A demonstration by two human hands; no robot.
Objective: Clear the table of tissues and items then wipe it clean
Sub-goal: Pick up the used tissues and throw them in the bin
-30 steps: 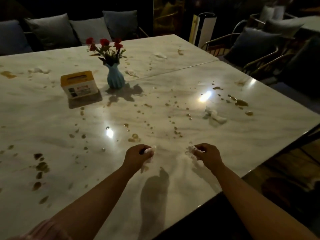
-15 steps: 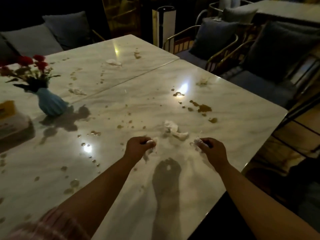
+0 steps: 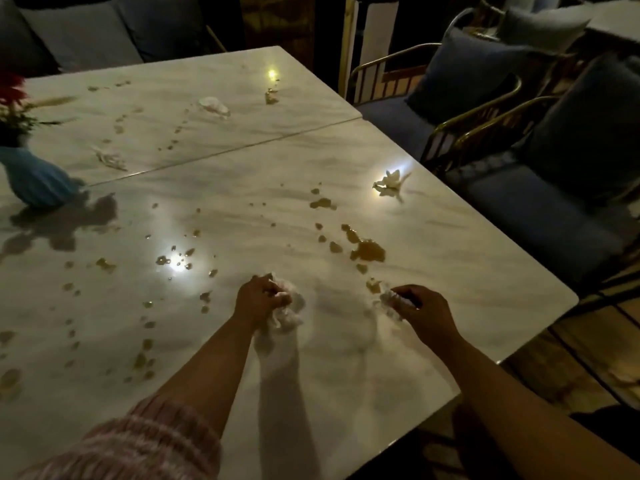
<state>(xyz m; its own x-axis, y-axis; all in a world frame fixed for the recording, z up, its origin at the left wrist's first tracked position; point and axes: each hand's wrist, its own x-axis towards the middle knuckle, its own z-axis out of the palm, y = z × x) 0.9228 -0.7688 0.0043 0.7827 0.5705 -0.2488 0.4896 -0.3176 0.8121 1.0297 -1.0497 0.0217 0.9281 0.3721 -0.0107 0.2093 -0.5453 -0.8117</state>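
Note:
On the white marble table (image 3: pixel 346 393) my left hand (image 3: pixel 258 299) grips a bunch of crumpled white tissue (image 3: pixel 289 311) low over the surface. My right hand (image 3: pixel 424 311) holds a small crumpled tissue (image 3: pixel 388 299) beside a brown puddle (image 3: pixel 367 251). Another crumpled tissue (image 3: pixel 389 183) lies near the right edge. Two more tissues lie on the far table half, one tissue (image 3: pixel 214 105) at the back, one flat tissue (image 3: pixel 110 159) near the seam. Brown spill drops are scattered all over the table.
A blue vase (image 3: pixel 33 178) with red flowers (image 3: pixel 12 98) stands at the far left. Cushioned metal-frame chairs (image 3: pixel 485 109) crowd the right side of the table. A sofa with grey cushions (image 3: pixel 83 32) runs behind the far edge.
The view has swung right and the yellow tissue box has left it. My left hand has gathered the loose tissue that lay between the hands. My right hand keeps its small tissue.

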